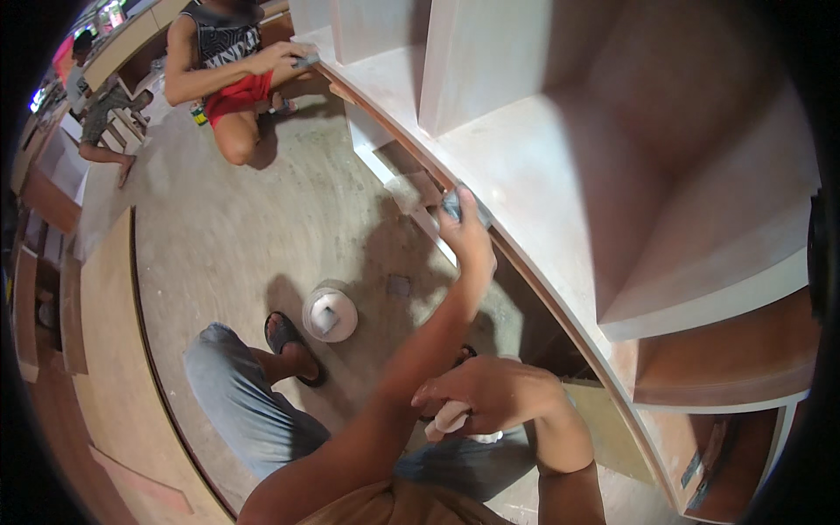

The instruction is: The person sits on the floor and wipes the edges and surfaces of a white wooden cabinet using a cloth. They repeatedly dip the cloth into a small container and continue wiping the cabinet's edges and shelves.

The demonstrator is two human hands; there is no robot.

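My left hand [470, 229] is stretched out to the front edge of a white-coated wooden cabinet [525, 166]. Its fingers are closed round a folded grey piece of sandpaper [452, 205], which rests against the long brown edge strip [398, 131]. Nearer to me, my right hand [503, 394] is bent over my knee, closed on a crumpled white cloth [451, 420] that pokes out between the fingers. Part of that cloth is hidden under the palm.
A white tub [331, 313] with white paste and a grey piece stands on the concrete floor [236, 227]. Across from me a squatting person [229, 79] presses a grey pad on the same edge. Wooden panels [109, 350] lie at left; another person [109, 114] sits farther off.
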